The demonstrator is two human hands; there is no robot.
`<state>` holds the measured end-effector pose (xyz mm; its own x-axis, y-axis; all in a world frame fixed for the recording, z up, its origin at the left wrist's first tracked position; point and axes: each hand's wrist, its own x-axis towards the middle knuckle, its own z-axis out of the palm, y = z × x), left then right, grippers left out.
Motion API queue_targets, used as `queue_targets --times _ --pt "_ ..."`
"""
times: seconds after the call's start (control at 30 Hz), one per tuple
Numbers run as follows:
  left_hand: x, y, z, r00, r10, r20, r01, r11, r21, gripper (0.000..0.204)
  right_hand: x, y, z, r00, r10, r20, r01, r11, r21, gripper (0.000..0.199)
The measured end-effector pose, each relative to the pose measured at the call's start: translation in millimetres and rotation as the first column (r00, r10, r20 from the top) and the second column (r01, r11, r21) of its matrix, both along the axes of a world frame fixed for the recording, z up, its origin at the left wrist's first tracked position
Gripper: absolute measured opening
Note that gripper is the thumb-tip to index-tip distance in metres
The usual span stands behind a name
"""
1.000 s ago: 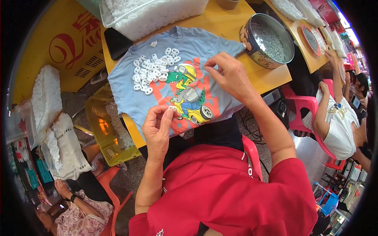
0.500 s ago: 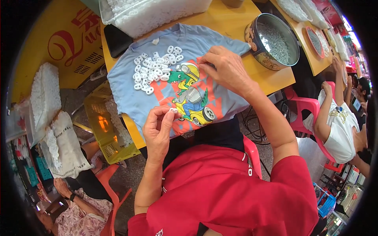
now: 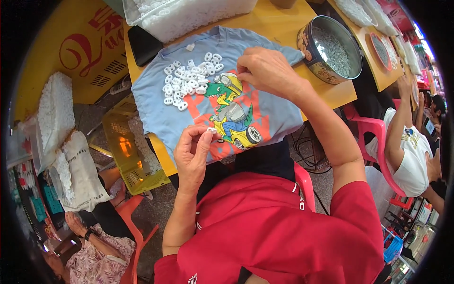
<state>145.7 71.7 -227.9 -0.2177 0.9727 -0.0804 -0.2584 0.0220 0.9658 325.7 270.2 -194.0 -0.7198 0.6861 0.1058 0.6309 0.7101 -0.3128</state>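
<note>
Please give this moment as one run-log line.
left hand: pinching small white piece | right hand: over blue shirt, grip unclear | white pieces: heaped on shirt | round tin: beside shirt

A low passage runs over a flat light-blue fabric T-shirt (image 3: 153, 111) between a person's left hand (image 3: 194, 154) and right hand (image 3: 270, 71). A loose heap of white, two-holed plastic pieces (image 3: 182, 83) obstructs the shirt's far left; a translucent plastic tub (image 3: 196, 20) of white contents rises behind it. From here, a round, dark-printed metal tin (image 3: 308, 53) bars the way beyond the right hand, with yellow tabletop (image 3: 283, 26) open between tub and tin.
</note>
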Motion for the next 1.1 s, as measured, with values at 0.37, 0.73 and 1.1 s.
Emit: queue_targets --times 0.37,0.73,1.1 --pt "-1 -1 0 1.0 -0.013 -0.018 0.014 1.0 0.023 0.011 -4 -3 -5 0.992 -0.042 0.115 0.029 0.993 0.116 0.012" --pt "-2 -1 1 1.0 -0.018 -0.005 0.018 0.999 0.029 0.011 26 14 7 0.879 -0.362 -0.311 0.121 0.798 -0.59 0.021" --pt "-2 0 0 1.0 -0.021 -0.022 0.022 0.999 0.031 0.01 32 6 8 0.755 -0.469 -0.459 -0.011 0.691 -0.723 0.029"
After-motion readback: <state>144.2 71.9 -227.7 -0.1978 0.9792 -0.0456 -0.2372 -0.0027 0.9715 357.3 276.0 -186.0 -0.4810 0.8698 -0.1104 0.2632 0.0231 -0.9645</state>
